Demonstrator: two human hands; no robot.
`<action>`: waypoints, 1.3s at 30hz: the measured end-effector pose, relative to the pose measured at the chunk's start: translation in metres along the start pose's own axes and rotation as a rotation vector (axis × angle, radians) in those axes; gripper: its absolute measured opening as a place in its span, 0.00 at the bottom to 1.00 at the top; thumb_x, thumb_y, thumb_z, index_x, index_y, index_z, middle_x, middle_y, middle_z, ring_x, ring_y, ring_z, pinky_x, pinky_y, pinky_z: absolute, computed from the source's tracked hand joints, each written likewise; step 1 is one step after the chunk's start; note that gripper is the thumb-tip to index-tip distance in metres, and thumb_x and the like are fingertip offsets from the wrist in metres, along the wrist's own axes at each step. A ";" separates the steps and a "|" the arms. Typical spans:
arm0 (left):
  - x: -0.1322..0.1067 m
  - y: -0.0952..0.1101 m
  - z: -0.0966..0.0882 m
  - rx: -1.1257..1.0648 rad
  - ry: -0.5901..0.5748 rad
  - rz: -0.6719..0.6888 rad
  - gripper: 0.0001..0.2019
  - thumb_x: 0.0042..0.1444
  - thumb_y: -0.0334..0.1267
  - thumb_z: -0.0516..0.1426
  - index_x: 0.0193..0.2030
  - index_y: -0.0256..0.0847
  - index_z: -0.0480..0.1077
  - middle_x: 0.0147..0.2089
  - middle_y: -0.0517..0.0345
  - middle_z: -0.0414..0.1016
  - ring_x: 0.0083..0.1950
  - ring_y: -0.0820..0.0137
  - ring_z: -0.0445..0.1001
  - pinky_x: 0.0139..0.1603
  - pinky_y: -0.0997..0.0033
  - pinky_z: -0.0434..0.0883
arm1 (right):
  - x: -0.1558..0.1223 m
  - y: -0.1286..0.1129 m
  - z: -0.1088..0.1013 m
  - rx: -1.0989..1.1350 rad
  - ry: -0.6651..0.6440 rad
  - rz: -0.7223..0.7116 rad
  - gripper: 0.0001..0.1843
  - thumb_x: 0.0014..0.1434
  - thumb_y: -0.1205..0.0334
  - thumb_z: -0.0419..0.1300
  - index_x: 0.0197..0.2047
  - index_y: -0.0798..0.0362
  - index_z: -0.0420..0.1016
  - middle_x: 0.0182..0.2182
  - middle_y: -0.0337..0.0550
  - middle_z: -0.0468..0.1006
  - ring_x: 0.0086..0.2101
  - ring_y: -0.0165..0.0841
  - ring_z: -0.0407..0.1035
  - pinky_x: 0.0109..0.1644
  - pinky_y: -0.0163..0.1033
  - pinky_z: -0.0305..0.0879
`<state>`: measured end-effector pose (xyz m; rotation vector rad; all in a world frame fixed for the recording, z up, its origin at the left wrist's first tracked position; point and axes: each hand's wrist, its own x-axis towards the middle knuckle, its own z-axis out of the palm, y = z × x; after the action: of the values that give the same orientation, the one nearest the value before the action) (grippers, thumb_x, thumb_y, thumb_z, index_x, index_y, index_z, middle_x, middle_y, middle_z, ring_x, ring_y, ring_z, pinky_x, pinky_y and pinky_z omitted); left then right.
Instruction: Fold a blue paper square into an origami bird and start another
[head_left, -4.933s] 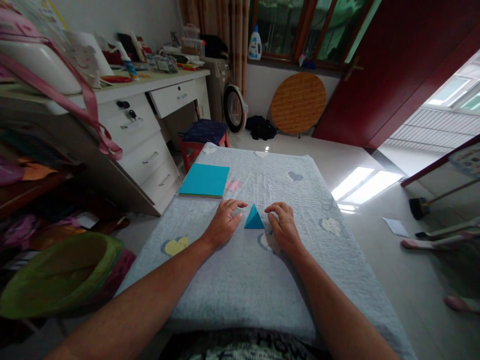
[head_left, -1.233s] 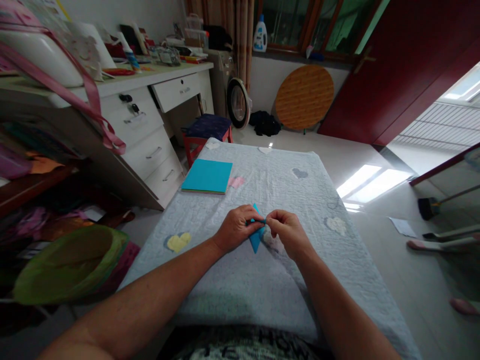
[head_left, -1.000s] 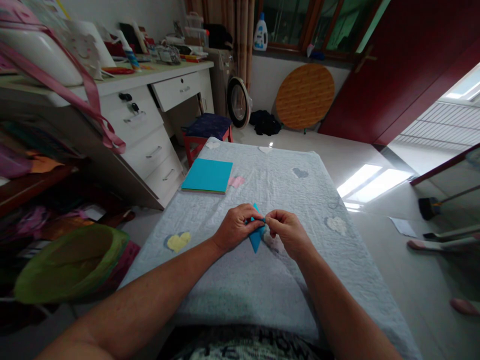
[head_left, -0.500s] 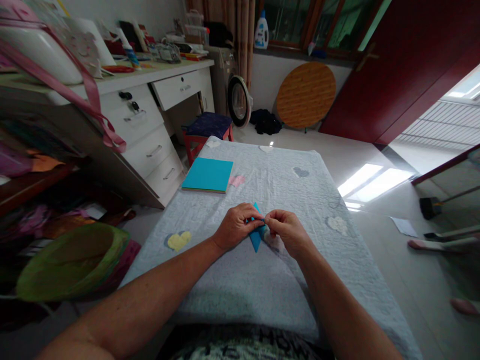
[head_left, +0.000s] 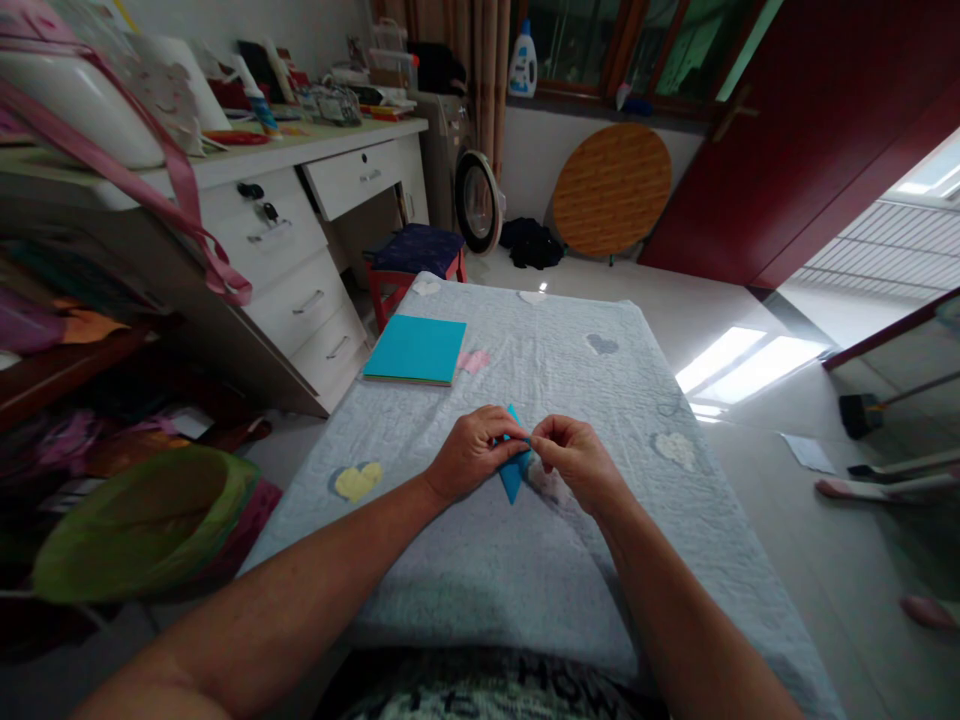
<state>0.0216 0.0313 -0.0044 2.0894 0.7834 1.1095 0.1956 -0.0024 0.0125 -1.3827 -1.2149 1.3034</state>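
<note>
A small folded piece of blue paper [head_left: 511,482] is pinched between both hands just above the grey quilted cloth [head_left: 525,570] that covers the table. My left hand [head_left: 474,452] grips its left side with curled fingers. My right hand [head_left: 574,460] pinches its top edge with thumb and forefinger. One pointed tip sticks up behind the fingers and another hangs below them. A square stack of blue paper [head_left: 416,350] lies flat on the cloth at the far left.
A white desk with drawers [head_left: 300,250] stands left of the table, with a red stool [head_left: 409,265] beyond. A green bag [head_left: 135,520] sits low on the left. A round wooden board [head_left: 611,190] leans on the far wall. Feet [head_left: 847,488] show at right.
About five seconds ago the paper lay as a flat triangle on the cloth between both flat hands. Both hands have since picked it up; over the last second they have barely moved.
</note>
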 end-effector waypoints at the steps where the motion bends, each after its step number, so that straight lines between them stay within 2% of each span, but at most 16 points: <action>1: 0.000 0.000 0.000 0.006 -0.002 0.002 0.05 0.60 0.36 0.62 0.36 0.39 0.79 0.34 0.56 0.76 0.34 0.72 0.73 0.36 0.72 0.70 | 0.000 0.000 0.000 -0.012 -0.002 -0.007 0.11 0.45 0.55 0.64 0.23 0.52 0.69 0.18 0.31 0.65 0.20 0.25 0.58 0.23 0.32 0.55; 15: 0.001 0.000 -0.002 0.024 -0.030 0.029 0.04 0.62 0.35 0.61 0.36 0.40 0.78 0.34 0.57 0.76 0.38 0.70 0.73 0.41 0.70 0.69 | 0.005 0.008 -0.004 -0.247 0.033 -0.150 0.06 0.47 0.59 0.58 0.23 0.52 0.69 0.19 0.34 0.66 0.22 0.26 0.58 0.26 0.32 0.54; 30: 0.001 -0.001 -0.001 -0.009 -0.038 -0.002 0.04 0.61 0.33 0.61 0.35 0.39 0.76 0.32 0.59 0.72 0.35 0.72 0.70 0.37 0.73 0.67 | 0.005 0.006 -0.006 -0.173 -0.027 -0.104 0.07 0.47 0.58 0.59 0.25 0.52 0.71 0.20 0.34 0.67 0.22 0.26 0.59 0.25 0.32 0.56; 36: 0.001 0.000 -0.001 0.019 -0.036 0.014 0.04 0.61 0.34 0.61 0.36 0.39 0.76 0.33 0.58 0.72 0.35 0.72 0.70 0.37 0.73 0.67 | 0.005 0.006 -0.003 -0.080 -0.033 -0.006 0.08 0.46 0.56 0.59 0.24 0.52 0.68 0.18 0.32 0.64 0.20 0.25 0.58 0.24 0.32 0.55; 39: 0.001 0.000 -0.001 0.036 -0.025 0.026 0.04 0.61 0.34 0.60 0.36 0.39 0.76 0.33 0.58 0.73 0.36 0.71 0.71 0.37 0.72 0.68 | 0.005 0.007 -0.004 -0.116 -0.031 -0.032 0.08 0.47 0.56 0.59 0.24 0.52 0.69 0.19 0.33 0.65 0.21 0.26 0.59 0.24 0.32 0.55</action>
<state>0.0216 0.0320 -0.0036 2.1455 0.7712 1.0885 0.1999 0.0018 0.0055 -1.4237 -1.3465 1.2535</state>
